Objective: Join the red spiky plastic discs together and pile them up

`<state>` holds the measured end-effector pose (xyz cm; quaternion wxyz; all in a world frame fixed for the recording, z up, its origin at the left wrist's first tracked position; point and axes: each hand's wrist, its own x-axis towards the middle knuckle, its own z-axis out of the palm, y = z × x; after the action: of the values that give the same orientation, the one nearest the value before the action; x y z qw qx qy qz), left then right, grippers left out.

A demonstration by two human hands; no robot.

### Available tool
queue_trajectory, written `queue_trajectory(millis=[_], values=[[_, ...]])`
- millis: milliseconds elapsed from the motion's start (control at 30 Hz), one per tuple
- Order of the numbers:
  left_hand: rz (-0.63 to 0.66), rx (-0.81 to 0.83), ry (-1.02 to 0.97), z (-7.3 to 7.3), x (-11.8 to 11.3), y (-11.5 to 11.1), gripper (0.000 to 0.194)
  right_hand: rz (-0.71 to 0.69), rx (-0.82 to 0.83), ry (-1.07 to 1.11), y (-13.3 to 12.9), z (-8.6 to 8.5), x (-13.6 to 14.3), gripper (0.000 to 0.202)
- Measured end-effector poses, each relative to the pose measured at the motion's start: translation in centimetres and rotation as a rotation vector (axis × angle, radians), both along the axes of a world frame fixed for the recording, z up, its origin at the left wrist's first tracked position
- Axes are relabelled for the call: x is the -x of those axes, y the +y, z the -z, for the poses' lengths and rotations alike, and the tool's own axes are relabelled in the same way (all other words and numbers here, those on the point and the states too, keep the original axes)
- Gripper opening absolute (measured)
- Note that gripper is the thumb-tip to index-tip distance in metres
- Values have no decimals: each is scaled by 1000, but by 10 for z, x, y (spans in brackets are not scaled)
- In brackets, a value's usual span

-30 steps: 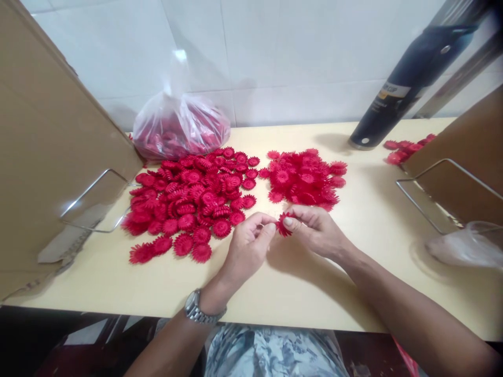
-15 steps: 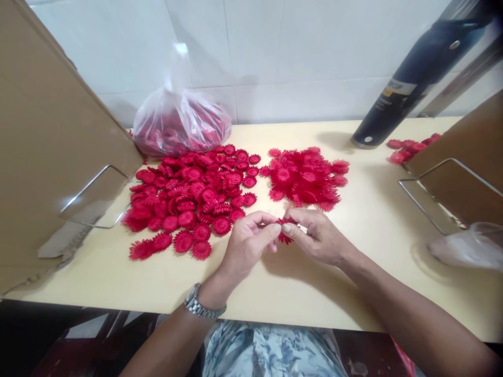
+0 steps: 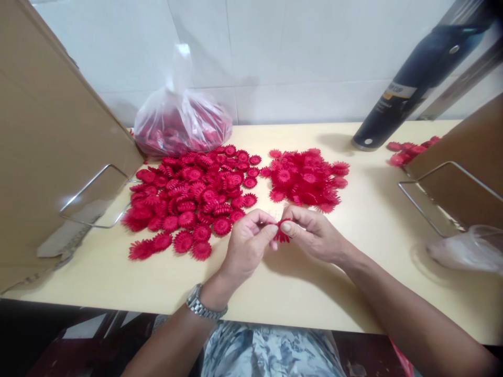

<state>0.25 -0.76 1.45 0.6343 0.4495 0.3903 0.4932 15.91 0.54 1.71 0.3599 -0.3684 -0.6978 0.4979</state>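
– Pale counter point(image 3: 259, 298), red piles at 10 point(image 3: 192, 201) and 1 o'clock point(image 3: 308, 175) from the hands. Where's the loose flower point(image 3: 283, 235)?

– Between them. Right hand point(image 3: 320, 238) grips it, thumb on its upper 2 o'clock part. Left hand point(image 3: 247, 243) is closed in a pinch near its 9 o'clock edge, can't tell if it's gripping.

– Fragile?

– Light and thin, I'd guess, petals kinda bendy. Pinch near the middle, don't crush the fringe.

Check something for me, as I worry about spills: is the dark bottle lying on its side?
No, the dark bottle stands on its base on the table, near the wall.
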Motion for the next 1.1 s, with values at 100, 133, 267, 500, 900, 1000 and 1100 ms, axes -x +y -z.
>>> queue_trajectory(millis=[100,133,267,500,900,1000,1100], values=[[-19,9,-6,1,-2,-1,6,-46,-2,21,-2,-2,0,25],[-23,13,-8,0,-3,-1,6,-48,-18,5,-3,-3,-1,23],[-38,24,-21,0,-5,-1,8,-34,-104,-52,-4,-6,-2,13],[-141,-98,-150,4,-6,-3,6,104,-64,58,0,2,1,12],[98,29,-7,-4,-5,-2,6,220,-87,46,0,-1,-1,36],[111,55,-37,-7,-4,2,7,238,-114,-26,2,2,-3,41],[125,103,-155,-8,-5,4,5,162,-72,-3,4,3,-4,41]])
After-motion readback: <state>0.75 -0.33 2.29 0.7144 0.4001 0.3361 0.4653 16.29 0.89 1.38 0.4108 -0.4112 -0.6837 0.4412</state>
